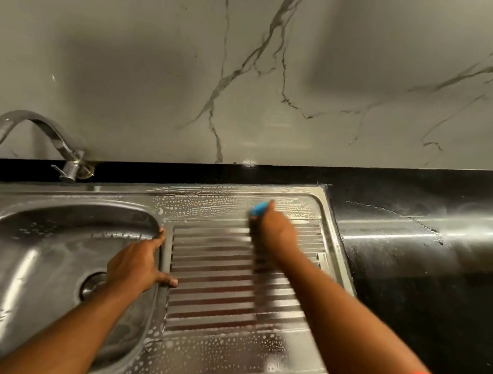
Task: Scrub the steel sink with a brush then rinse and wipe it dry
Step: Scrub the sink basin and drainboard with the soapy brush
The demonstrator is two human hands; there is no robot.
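The steel sink (68, 220) has a bowl on the left and a ribbed draining board (211, 275) on the right, speckled with soap foam. My right hand (275, 233) grips a blue-handled brush (260, 208) at the far end of the draining board; hand and brush are motion-blurred. My left hand (136, 263) rests on the rim between bowl and board, fingers over the bowl's edge and thumb on the ribbed side. The brush's bristles are mostly hidden by my hand.
A curved steel tap (37, 132) stands at the back left, its spout out of frame. The drain (93, 285) lies in the bowl. Wet black countertop (425, 260) stretches to the right. A grey marble-veined wall (248, 69) rises behind.
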